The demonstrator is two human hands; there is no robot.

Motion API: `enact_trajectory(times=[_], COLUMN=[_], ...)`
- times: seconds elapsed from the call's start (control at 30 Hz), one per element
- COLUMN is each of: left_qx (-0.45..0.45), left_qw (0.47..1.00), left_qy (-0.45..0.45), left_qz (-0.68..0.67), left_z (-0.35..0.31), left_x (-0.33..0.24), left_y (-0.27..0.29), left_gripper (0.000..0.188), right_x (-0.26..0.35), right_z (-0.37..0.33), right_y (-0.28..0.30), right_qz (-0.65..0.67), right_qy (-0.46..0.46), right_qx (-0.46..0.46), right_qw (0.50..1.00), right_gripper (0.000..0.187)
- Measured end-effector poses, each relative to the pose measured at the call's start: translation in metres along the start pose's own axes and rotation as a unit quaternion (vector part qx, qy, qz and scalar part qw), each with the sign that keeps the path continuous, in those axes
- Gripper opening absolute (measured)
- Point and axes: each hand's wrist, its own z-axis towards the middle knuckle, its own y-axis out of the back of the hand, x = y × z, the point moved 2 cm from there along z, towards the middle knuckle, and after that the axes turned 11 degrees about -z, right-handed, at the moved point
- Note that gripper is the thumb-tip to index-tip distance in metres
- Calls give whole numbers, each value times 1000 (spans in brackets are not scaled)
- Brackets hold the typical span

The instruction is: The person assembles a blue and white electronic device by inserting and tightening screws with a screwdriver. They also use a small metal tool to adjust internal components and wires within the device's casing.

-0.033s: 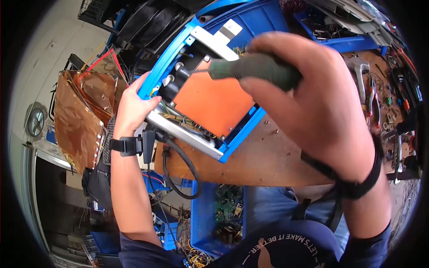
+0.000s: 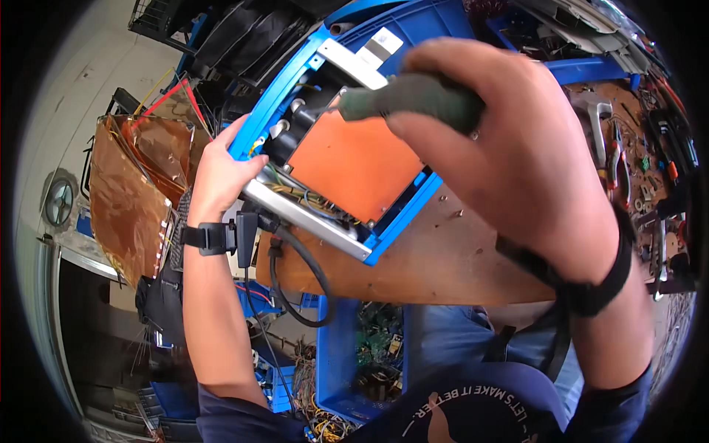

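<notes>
Over the left part of the brown tabletop (image 2: 436,269) sits an open casing (image 2: 405,218) with blue sides and silver bars, set slantwise to the viewer. Inside it an orange plate (image 2: 354,166) covers most of the opening, with screws at its corners, while black cylinders (image 2: 279,146) and bundled wires show beside its edges. The left hand (image 2: 221,171) has its grip closed around the blue side nearest it, thumb lying over the inner edge and fingers passing behind. The right hand (image 2: 517,122) has its grip wrapped around the dark green handle of a screwdriver (image 2: 436,102), which points left across the upper corner of the plate. Its shaft is blurred, so I cannot tell whether the tip touches a screw. Both wrists wear black straps, and a thick black cable (image 2: 325,284) loops down near the left one. To the right, a hammer (image 2: 597,122) and pliers (image 2: 617,162) lie side by side among small metal parts. Below the tabletop's near edge, a blue crate (image 2: 334,354) holds green circuit boards (image 2: 378,328), and crumpled brown sheets (image 2: 129,199) stand at the far left.
</notes>
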Motion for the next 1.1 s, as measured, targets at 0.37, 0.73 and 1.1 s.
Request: enact_trajectory(times=[0.37,0.73,1.1], left_qx=[-1,-3,-4], left_qw=[999,998,997], left_qy=[-37,-60,-41], left_qz=[-23,-18,-63], left_z=[7,7,0], left_x=[8,13,10], left_y=[-1,-1,-1], left_gripper=[68,63,68], right_x=[-16,-22,-15], right_z=[26,51,63], right_y=[-43,-90,-97], right_qz=[-101,-130,-227], right_qy=[54,91,77], right_qx=[-89,-2,-16], right_qw=[989,987,971], right_gripper=[34,32,33])
